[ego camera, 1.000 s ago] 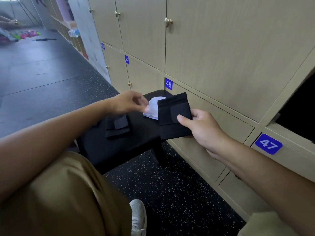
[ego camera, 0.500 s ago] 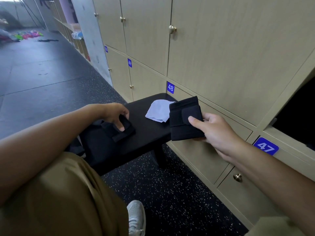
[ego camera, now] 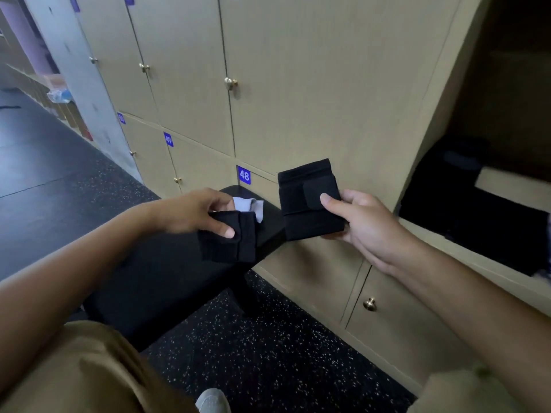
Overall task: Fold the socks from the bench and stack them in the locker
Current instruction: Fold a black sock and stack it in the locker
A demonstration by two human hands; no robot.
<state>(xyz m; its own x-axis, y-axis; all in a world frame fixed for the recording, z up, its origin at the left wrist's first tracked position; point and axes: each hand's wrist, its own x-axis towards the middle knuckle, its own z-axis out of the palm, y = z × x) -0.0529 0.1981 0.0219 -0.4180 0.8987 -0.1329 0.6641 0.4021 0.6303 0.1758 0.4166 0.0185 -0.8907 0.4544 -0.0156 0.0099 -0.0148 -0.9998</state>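
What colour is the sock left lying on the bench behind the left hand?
Pale lilac-white sock, best seen in the head view, partly hidden by the left hand.

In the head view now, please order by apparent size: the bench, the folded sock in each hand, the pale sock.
1. bench
2. right hand's black sock
3. left hand's black sock, smaller by a modest margin
4. pale sock, mostly hidden, so unsure

Dim, soft indoor light, seemingly from far left; wide-angle bending at edges; slight motion blur; open locker (ego camera: pixel 489 204) interior nearly black.
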